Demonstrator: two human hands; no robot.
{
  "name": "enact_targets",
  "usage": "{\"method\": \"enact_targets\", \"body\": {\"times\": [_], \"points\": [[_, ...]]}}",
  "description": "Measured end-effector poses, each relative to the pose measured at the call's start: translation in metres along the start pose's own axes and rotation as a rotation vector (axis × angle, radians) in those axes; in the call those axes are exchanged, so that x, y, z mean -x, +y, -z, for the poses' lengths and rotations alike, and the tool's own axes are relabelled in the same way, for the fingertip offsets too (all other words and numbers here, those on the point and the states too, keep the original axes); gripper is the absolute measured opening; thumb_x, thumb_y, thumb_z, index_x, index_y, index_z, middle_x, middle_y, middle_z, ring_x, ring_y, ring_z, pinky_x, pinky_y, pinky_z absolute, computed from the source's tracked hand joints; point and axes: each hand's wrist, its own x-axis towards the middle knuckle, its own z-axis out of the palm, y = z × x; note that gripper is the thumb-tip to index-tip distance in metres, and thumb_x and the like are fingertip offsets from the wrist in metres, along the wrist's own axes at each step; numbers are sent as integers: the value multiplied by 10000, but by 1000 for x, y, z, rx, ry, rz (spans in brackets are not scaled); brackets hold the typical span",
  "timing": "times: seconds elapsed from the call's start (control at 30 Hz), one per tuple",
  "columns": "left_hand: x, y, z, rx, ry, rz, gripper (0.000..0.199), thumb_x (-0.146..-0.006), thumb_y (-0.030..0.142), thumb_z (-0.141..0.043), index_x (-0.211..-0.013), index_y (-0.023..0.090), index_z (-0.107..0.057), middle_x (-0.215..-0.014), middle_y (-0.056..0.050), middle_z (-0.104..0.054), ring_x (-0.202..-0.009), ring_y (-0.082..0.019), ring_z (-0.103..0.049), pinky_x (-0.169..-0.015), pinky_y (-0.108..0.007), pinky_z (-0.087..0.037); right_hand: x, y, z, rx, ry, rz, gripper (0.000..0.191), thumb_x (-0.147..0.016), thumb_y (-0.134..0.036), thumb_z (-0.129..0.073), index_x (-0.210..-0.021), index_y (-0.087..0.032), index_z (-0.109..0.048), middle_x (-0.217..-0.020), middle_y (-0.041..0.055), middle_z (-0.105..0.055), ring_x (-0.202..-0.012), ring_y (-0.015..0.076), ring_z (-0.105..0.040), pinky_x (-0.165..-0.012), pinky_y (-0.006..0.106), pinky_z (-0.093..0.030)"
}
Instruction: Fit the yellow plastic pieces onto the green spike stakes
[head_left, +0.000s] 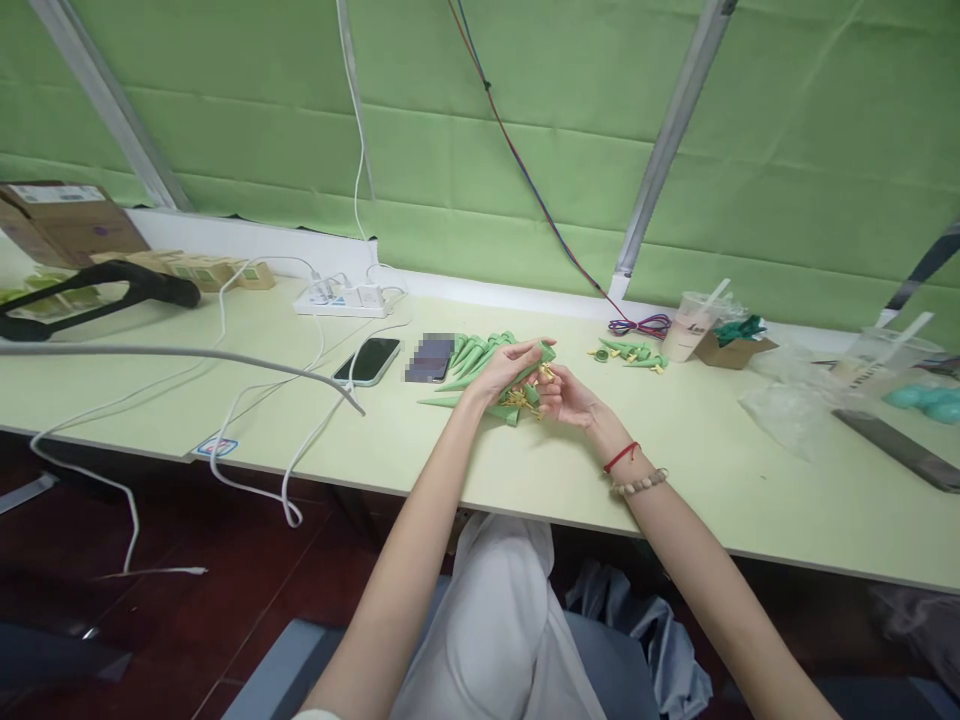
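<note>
My left hand (502,371) is closed round a green cone-shaped spike (548,351), its wide end facing right. At that end, the fingers of my right hand (568,400) pinch a small yellow plastic piece (547,371). Whether the piece touches the spike is hard to make out. Beneath and beside my hands lie more green spikes (471,352), several in a row with tips to the left, and a small heap of yellow pieces (519,400). Farther right, several green spikes with yellow parts (634,354) rest on the table.
Left of the spikes lie a phone (375,361) and a dark flat object (429,358). White cables (300,450) trail from a power strip (341,298) over the table edge. At right stand a drink cup (690,325), a small cardboard box (727,350) and clear plastic bags (784,405).
</note>
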Motion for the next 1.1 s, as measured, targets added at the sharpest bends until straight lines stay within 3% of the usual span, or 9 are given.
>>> {"method": "enact_targets", "body": {"times": [0.13, 0.2, 0.33, 0.5, 0.6, 0.77, 0.87, 1.0, 1.1], "points": [[1, 2, -3, -84, 25, 4, 575, -689, 528, -600, -1124, 151, -600, -464, 38, -458, -356, -28, -344, -327, -164, -225, -2, -3, -1, 48, 80, 34, 210, -714, -214, -623, -555, -153, -501, -364, -120, -336, -279, -9, -250, -323, 97, -335], [0, -1, -4, -155, 80, 16, 559, -693, 524, -598, -1115, 159, -611, -482, 30, -480, -346, -30, -349, -318, -170, -224, -3, -3, -1, 187, 152, 88, 182, -698, -198, -615, -554, -155, -513, -351, -128, -311, -282, -9, -226, -366, 108, -383], [-3, -8, -8, -250, 199, 25, 530, -711, 525, -573, -1053, 127, -649, -445, 34, -450, -331, -34, -318, -322, -187, -218, -5, -3, 1, 652, 388, 360, 211, -628, -197, -630, -495, -170, -468, -361, -100, -394, -322, 22, -329, -465, 202, -482], [-9, -16, -12, -163, 219, -104, 488, -708, 491, -592, -990, 99, -664, -442, 47, -404, -389, -30, -282, -383, -191, -222, -6, -3, 7, 1033, 607, 659, 244, -568, -171, -631, -463, -178, -411, -376, -79, -414, -365, 68, -450, -392, 183, -411], [-8, -17, -12, -162, 208, -101, 505, -721, 497, -577, -1037, 110, -645, -440, 50, -395, -397, -39, -271, -400, -200, -215, -5, -4, 10, 945, 509, 479, 181, -630, -247, -616, -536, -165, -485, -449, -31, -519, -396, 105, -527, -402, 207, -435], [-5, -15, -13, -194, 252, -62, 540, -730, 531, -548, -1072, 122, -635, -482, 19, -489, -412, -67, -358, -435, -215, -275, -2, -8, 15, 451, 102, 54, 299, -788, -400, -450, -730, -137, -578, -549, 8, -567, -473, 147, -572, -523, 336, -536], [-4, -12, -13, -208, 254, -90, 541, -772, 545, -478, -1077, 125, -630, -431, 41, -428, -403, -74, -365, -452, -217, -302, 1, -9, 14, 277, -11, 17, 284, -844, -351, -413, -702, -147, -551, -535, -12, -539, -487, 129, -565, -533, 316, -544], [-2, -9, -14, -250, 209, -192, 524, -771, 561, -458, -883, 100, -679, -490, 0, -518, -492, -103, -467, -513, -230, -361, 1, -3, 8, 184, -109, -23, 306, -895, -334, -364, -821, -133, -582, -628, 6, -601, -501, 115, -580, -474, 263, -524], [0, -8, -13, -217, 177, -192, 488, -769, 551, -468, -813, 107, -668, -442, 21, -475, -440, -87, -433, -460, -217, -329, -1, 2, 5, 127, -109, 50, 297, -894, -319, -398, -739, -147, -584, -568, -19, -589, -440, 83, -549, -460, 223, -508]]}}
